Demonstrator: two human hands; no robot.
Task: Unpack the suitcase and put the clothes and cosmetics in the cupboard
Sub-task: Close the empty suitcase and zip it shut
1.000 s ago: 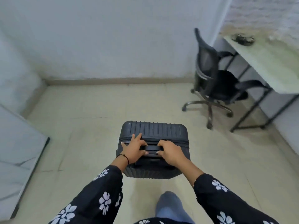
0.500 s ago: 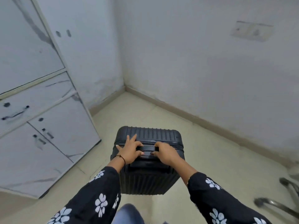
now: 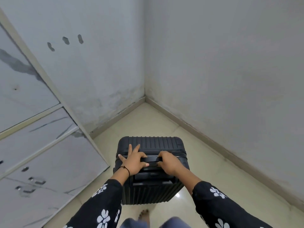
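Note:
A black ribbed hard-shell suitcase (image 3: 151, 191) stands upright and closed on the tiled floor in front of me. My left hand (image 3: 134, 162) and my right hand (image 3: 169, 162) both grip the top carry handle (image 3: 152, 159), one at each end. Two fingers of the left hand stretch forward over the lid. The white marble-pattern cupboard (image 3: 41, 153) stands close on the left with its doors and drawer closed. No clothes or cosmetics are visible.
The room corner lies just beyond the suitcase, with plain grey walls (image 3: 222, 79) and a skirting board on both sides. Pale floor tiles (image 3: 205, 170) stretch to the right. My bare foot (image 3: 144, 214) shows below the suitcase.
The view has swung left, away from the office chair and desk, toward the cupboard and the corner. The suitcase has come along with both hands still on its handle.

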